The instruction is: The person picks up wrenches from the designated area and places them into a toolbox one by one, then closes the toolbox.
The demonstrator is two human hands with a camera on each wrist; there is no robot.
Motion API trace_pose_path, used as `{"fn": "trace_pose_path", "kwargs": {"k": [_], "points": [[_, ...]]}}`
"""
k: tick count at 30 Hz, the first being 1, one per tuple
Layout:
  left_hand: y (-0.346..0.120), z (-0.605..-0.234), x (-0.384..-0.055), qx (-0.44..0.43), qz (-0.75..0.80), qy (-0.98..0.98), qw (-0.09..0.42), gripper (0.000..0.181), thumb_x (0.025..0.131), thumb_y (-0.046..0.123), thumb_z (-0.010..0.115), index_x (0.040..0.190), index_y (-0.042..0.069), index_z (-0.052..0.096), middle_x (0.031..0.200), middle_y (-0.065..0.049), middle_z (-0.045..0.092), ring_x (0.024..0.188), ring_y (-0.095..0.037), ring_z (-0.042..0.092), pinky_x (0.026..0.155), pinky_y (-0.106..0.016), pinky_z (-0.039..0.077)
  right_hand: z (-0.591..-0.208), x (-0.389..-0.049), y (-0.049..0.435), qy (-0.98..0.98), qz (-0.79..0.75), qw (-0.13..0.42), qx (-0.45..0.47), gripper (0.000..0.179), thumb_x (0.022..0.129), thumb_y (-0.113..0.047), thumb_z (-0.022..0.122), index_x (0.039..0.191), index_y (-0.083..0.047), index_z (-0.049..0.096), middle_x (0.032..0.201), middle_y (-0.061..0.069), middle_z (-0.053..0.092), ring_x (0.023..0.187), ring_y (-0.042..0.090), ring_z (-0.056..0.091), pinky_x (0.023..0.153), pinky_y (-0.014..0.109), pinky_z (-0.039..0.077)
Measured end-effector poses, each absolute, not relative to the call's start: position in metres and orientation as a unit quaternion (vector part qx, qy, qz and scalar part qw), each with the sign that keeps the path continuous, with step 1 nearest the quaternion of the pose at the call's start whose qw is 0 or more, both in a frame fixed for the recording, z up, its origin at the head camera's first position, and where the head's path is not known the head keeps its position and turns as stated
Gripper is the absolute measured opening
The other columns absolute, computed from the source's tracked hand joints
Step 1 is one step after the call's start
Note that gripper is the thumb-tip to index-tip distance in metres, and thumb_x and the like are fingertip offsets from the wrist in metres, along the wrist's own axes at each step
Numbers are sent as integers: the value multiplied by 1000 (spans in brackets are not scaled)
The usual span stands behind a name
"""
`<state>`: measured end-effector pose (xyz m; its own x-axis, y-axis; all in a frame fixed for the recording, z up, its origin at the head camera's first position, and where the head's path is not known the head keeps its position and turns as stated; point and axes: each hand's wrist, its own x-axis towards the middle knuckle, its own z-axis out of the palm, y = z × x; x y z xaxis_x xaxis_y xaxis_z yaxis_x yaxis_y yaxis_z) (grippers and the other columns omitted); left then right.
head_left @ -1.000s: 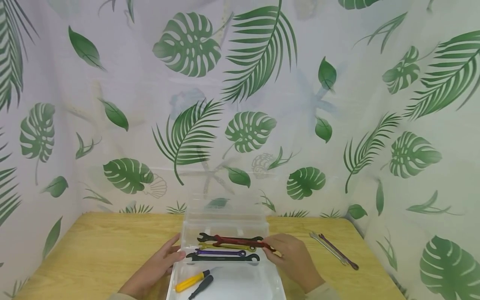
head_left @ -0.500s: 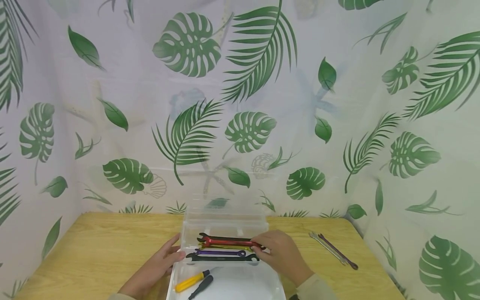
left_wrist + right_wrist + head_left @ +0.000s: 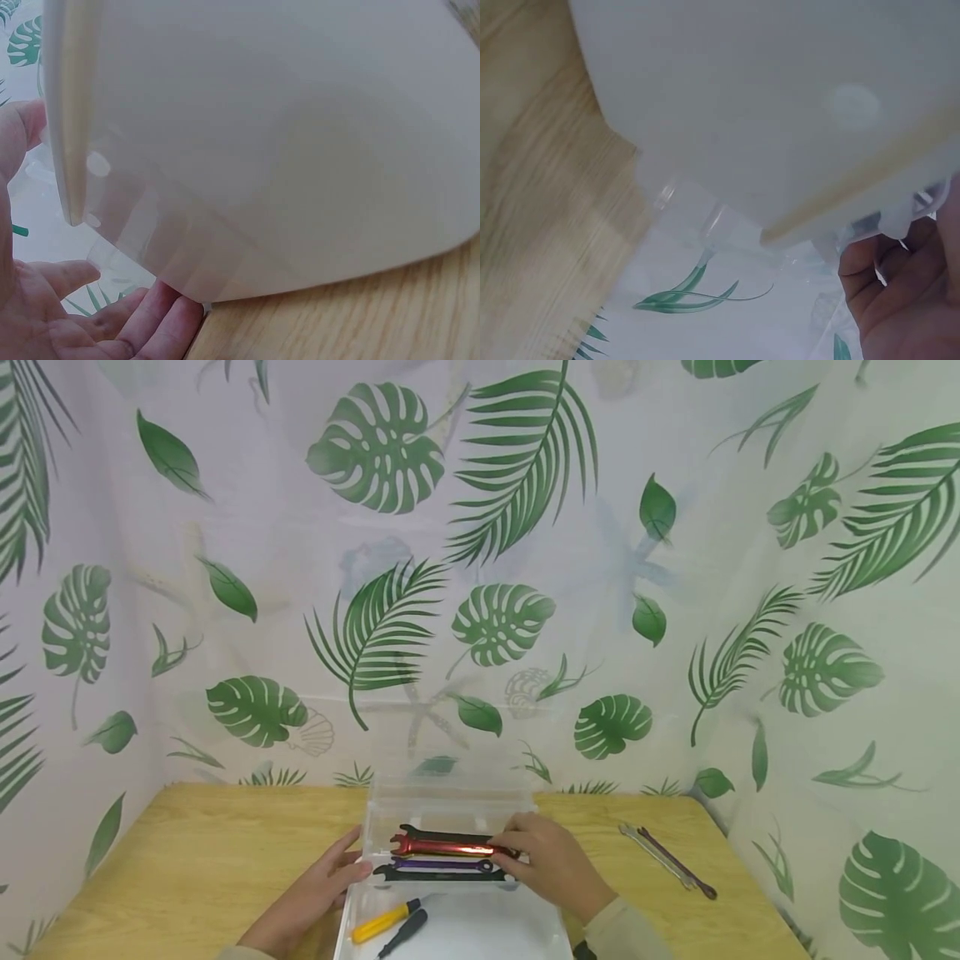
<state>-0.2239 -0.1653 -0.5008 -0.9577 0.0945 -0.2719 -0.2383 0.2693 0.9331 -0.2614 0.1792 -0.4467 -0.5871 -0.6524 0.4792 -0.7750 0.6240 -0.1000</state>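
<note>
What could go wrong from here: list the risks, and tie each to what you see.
1. The right hand holds the red wrench near one end, so its far end might swing or dip.
2. The purple wrench lies close by in the upper tray; the red one could land across it.
3. The left hand touches the tray's side; a push there might shift the loose yellow-handled tool below.
</note>
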Motion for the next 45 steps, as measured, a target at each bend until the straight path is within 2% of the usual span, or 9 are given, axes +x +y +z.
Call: {"fn": "trace_pose_path", "kwargs": {"k": [6,16,21,25,29,33,39,45], "points": [[-167,-498,-226,-41,606,783,131,86,98,58,62,165,18,26,152,-26,47,126,-39,59,102,-65,50,-444,-264,177,-892,137,187,388,17,88,-28,84,101,-17,82,87,-11,65,73,1,51,64,19,48],[-166,-503,-224,-51,597,788,140,95,92,68,63,166,22,23,155,-25,45,127,-39,58,102,-65,50,-443,-262,176,-908,133,149,368,14,88,-26,84,98,-18,80,89,-11,66,74,0,52,65,21,51],[-163,-504,-219,-49,602,786,134,93,94,65,63,166,22,23,155,-25,45,127,-40,58,101,-64,51,-441,-258,178,-912,131,138,362,14,89,-27,83,100,-18,81,88,-12,66,73,0,51,65,21,50],[-161,-504,-215,-50,603,785,131,94,93,66,63,166,23,23,155,-25,44,128,-40,58,102,-64,50,-440,-255,180,-913,134,141,359,18,90,-28,82,104,-18,80,93,-11,68,78,3,56,70,23,54],[-159,-502,-212,-54,603,785,130,95,93,67,63,166,22,23,155,-26,44,129,-41,57,103,-65,49,-441,-252,186,-901,161,168,366,17,90,-23,82,105,-16,78,97,-8,69,85,7,63,73,25,57],[-158,-501,-210,-56,603,786,128,95,93,66,63,166,20,23,155,-27,43,129,-42,56,103,-65,49,-443,-250,195,-877,190,213,386,16,88,-16,83,103,-15,77,96,-7,68,84,9,65,70,24,56],[-155,-500,-206,-58,603,785,127,93,94,65,62,166,19,23,154,-28,44,128,-42,57,103,-65,49,-446,-249,206,-837,238,261,419,19,85,-5,83,100,-15,76,101,-6,66,79,10,64,68,16,54],[-155,-499,-207,-59,607,781,131,91,96,63,62,165,18,23,154,-29,44,128,-42,57,102,-65,50,-445,-246,213,-822,259,292,414,19,84,-3,82,100,-13,76,105,-6,67,81,9,64,71,12,52]]}}
